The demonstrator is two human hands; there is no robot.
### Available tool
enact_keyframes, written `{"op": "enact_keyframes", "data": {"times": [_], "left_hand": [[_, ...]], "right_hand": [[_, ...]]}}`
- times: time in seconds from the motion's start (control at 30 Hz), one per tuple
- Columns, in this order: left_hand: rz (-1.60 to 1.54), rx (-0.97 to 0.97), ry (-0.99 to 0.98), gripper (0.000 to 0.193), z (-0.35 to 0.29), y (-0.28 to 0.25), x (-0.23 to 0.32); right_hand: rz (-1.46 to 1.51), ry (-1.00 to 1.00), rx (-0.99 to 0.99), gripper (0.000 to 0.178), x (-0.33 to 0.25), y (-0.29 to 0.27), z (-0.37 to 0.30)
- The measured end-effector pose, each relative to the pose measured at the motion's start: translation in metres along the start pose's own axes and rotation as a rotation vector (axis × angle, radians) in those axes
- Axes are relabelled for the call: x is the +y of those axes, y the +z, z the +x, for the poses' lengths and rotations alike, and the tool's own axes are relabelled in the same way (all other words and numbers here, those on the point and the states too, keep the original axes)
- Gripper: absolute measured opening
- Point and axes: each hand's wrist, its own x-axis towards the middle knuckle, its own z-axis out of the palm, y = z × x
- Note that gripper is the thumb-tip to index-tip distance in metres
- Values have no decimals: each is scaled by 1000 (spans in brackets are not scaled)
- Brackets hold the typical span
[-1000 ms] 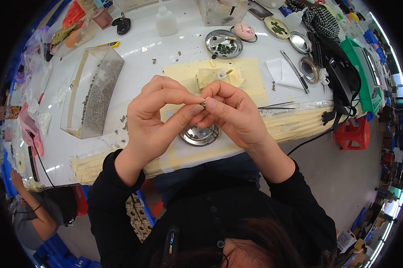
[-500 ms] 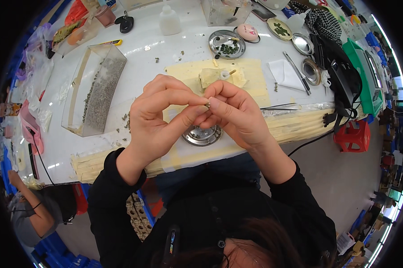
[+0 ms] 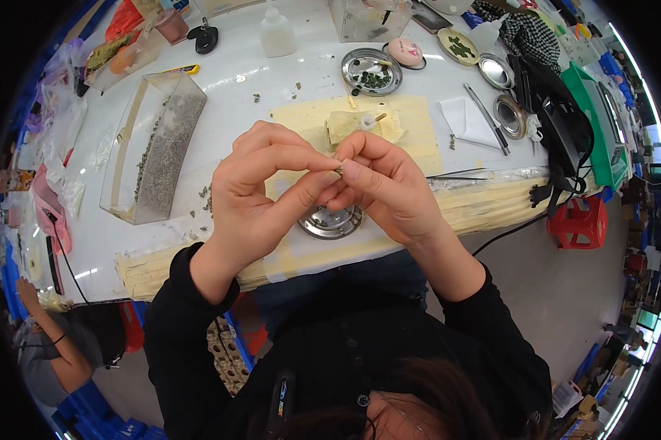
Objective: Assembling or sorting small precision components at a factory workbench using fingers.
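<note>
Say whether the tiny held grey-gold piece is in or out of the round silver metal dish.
Out: the left hand and right hand pinch the piece between them, clear of the dish.

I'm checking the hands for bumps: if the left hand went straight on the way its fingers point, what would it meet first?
Most likely the right hand: the left hand points across at it, with a small piece pinched where they come together. Exact depth there is unclear.
</note>
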Motion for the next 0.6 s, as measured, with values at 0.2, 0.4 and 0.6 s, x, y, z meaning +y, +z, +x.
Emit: {"op": "enact_keyframes", "data": {"times": [0.2,0.4,0.6], "left_hand": [[87,25,7,15,0,0,1],[-10,8,-18,15,0,0,1],[50,22,14,16,0,0,0]], "right_hand": [[11,-50,-12,11,2,0,-1],[2,-11,-11,13,1,0,0],[17,-34,-9,13,1,1,-1]]}}
